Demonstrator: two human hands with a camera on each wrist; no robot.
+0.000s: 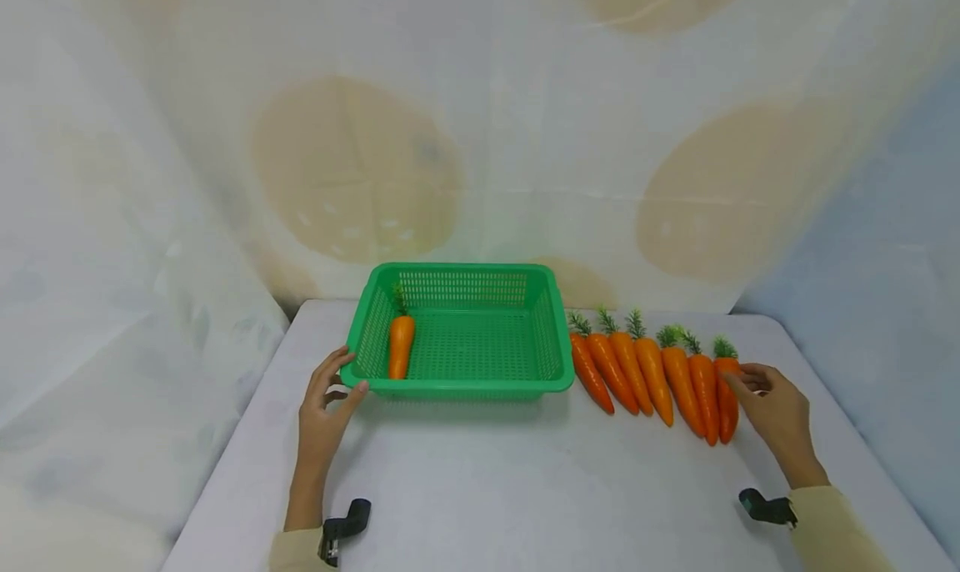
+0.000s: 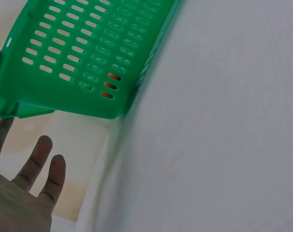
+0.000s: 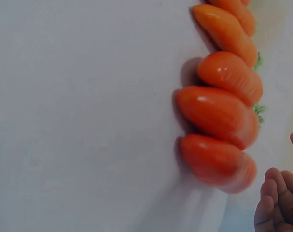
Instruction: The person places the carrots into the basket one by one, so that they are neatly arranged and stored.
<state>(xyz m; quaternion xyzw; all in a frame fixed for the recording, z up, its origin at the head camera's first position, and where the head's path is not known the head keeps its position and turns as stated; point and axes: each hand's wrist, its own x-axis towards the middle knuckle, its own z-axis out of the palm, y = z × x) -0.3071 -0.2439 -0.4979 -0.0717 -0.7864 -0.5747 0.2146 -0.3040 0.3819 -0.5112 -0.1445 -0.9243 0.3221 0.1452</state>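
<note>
Likely, endmost tapered orange-red carrot (image 1: 728, 409) wanted pinching below its green tuft (image 1: 724, 348), right hand (image 1: 776, 409) parted beside it, left hand (image 1: 322, 422) spread against rectangular green plastic basket (image 1: 465, 386).

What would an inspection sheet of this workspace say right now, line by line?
Surface: white tabletop.
Job's things: green basket with one carrot inside; seven carrots in a row to its right.
Clutter: nothing seen.
Hands: left hand holds the basket's near left corner; right hand is at the rightmost carrot, contact unclear.
Cables: nothing seen.
Surroundings: pale backdrop with tan round patches.
</note>
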